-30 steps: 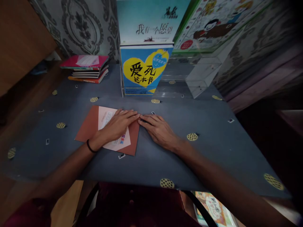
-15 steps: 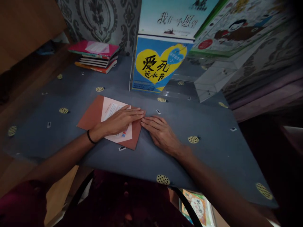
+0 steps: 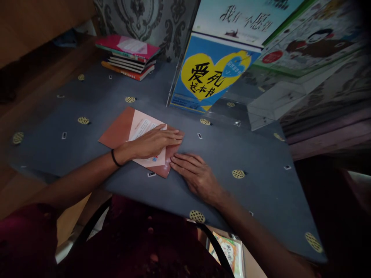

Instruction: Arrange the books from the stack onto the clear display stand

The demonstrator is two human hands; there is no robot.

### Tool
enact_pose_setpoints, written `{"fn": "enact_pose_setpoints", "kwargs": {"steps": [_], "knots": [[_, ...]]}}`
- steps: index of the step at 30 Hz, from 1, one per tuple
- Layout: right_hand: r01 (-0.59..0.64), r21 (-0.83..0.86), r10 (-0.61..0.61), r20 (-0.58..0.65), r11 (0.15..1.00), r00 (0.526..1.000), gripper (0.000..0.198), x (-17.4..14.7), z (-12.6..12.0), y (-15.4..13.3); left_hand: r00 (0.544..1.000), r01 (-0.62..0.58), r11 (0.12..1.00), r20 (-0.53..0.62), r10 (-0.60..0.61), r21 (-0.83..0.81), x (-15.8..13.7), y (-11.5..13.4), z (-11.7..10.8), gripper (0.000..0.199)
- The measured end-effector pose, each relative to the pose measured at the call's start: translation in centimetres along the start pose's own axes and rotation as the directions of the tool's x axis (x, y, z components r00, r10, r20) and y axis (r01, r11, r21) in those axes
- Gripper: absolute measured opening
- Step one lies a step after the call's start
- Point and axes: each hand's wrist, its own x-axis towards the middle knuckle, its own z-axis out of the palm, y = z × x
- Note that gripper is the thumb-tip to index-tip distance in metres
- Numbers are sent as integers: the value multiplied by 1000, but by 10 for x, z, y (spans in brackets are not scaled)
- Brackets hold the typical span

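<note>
A thin brown book (image 3: 117, 125) with a pale pink panel lies flat and slanted on the table, in the left middle of the head view. My left hand (image 3: 155, 143) rests on top of it, palm down, fingers stretched toward its upper right corner. The hand covers much of the panel's print. At the book's right edge, my right hand (image 3: 197, 175) touches with its fingertips, fingers extended side by side and slightly bent. Its thumb is hidden beneath. A dark band circles my left wrist.
A stack of books (image 3: 127, 56) sits at the back left. Behind the brown book, a clear stand (image 3: 265, 110) holds upright books, among them a blue book with a yellow heart (image 3: 199, 102). The grey-blue tablecloth (image 3: 261, 204) has a pineapple pattern. Another book (image 3: 227, 251) shows below the table edge.
My right hand has slid along the book's right edge, from near the upper corner toward the lower one. My left hand stays flat on the book. The whole view has shifted slightly.
</note>
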Motion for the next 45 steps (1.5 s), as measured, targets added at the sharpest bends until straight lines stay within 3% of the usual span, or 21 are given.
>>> {"fn": "enact_pose_setpoints", "kwargs": {"steps": [5, 10, 19, 23, 25, 29, 35, 38, 41, 43, 45], "knots": [[0, -12, 0, 22, 1000, 1000, 44, -3, -2, -10, 999, 10, 1000, -36, -10, -2, 1, 1, 2, 71], [76, 5, -76, 64, 997, 995, 46, -5, -4, -25, 1000, -7, 1000, -26, 7, -9, 0, -2, 2, 74], [13, 27, -15, 75, 1000, 997, 31, 2, -7, -39, 1000, -19, 998, 8, 19, 54, -2, -1, -3, 63], [-24, -75, 27, 38, 997, 999, 35, 9, 0, -38, 999, 36, 994, -13, -35, 104, -26, 5, -12, 42], [-44, -134, 48, 24, 990, 999, 38, 13, 4, -35, 997, 77, 988, -18, -75, 133, -47, 9, -17, 47], [-8, -213, 14, 28, 977, 1000, 39, 16, 6, -29, 990, 139, 962, -10, -140, 236, -86, 15, -19, 78], [63, -250, -68, -12, 966, 998, 36, 15, 5, -23, 989, 126, 901, -123, -82, 415, -100, 17, -4, 65], [34, -183, -51, -85, 982, 995, 33, 16, 3, -21, 980, 113, 858, -199, -12, 502, -96, 20, 3, 49], [-11, -12, 8, -163, 1000, 987, 32, 21, -2, -14, 953, 104, 843, -294, 66, 527, -91, 26, 4, 34], [-46, 119, 70, -202, 992, 977, 36, 22, -6, -6, 928, 125, 886, -368, 55, 447, -85, 33, -3, 33], [-118, 238, 178, -248, 964, 952, 39, 22, -7, 2, 906, 161, 949, -423, -34, 270, -80, 43, -17, 34]]}}
